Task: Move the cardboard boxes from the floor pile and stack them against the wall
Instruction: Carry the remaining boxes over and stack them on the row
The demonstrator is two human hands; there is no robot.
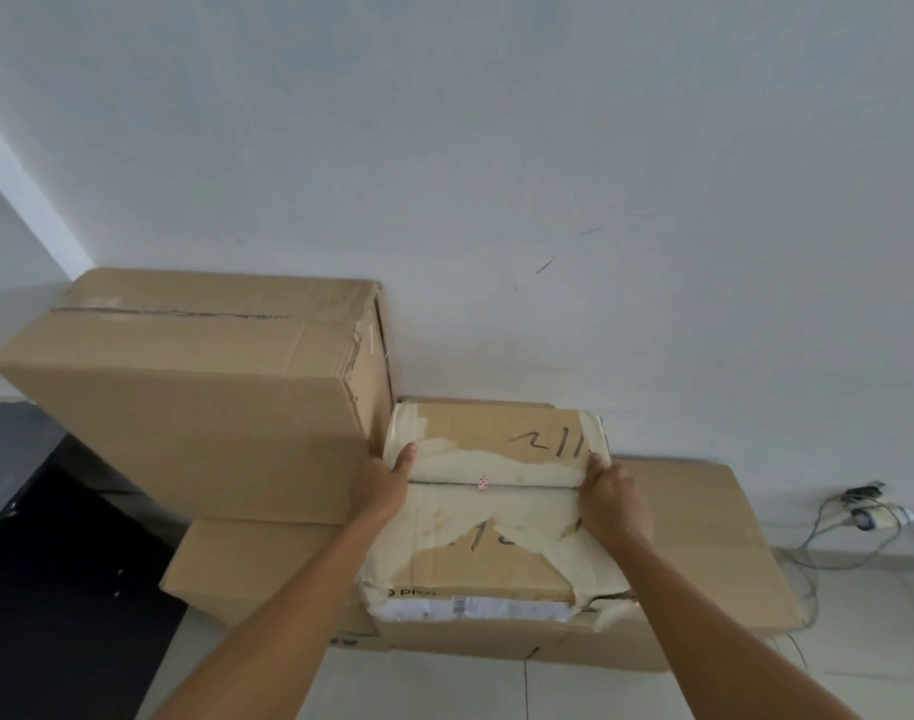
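As left hand (387,485), right hand (613,498) grip torn box (496,444) edges

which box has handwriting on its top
The small torn box between the left hand and right hand: black marker scrawl crosses its top. The large box and the wide box beneath show plain tops.

The small box (496,517) is made of brown cardboard, its outer paper skin torn away in pale, rough patches. The large box (200,407) is seen as smooth, matt cardboard. The wall (496,148) is painted matt white; the floor tiles (444,688) appear faintly glossy.
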